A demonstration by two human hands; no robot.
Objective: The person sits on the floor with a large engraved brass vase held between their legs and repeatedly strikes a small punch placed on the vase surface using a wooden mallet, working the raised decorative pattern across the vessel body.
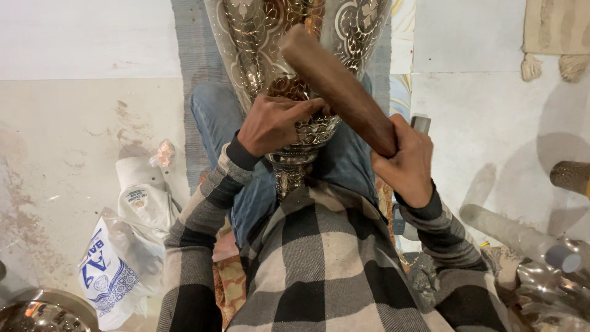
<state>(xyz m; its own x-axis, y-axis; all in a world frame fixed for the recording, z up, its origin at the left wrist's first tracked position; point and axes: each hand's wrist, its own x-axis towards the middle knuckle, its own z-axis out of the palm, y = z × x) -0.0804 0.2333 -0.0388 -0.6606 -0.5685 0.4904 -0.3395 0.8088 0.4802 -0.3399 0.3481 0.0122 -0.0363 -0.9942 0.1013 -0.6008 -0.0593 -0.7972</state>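
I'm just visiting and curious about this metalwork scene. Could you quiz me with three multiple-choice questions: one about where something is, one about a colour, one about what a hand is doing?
1. Where does the white plastic bag lie?
A. on the floor to the person's left
B. on the person's lap
C. hung on the wall

2. What colour is the mallet?
A. bright yellow
B. dark brown
C. blue

3. What is the right hand doing?
A. resting flat on the floor
B. hanging free
C. gripping the mallet

Answers:
1 A, the white plastic bag lies on the floor.
2 B, the mallet is dark brown wood.
3 C, the right hand is closed around it, over the engraved metal vessel.
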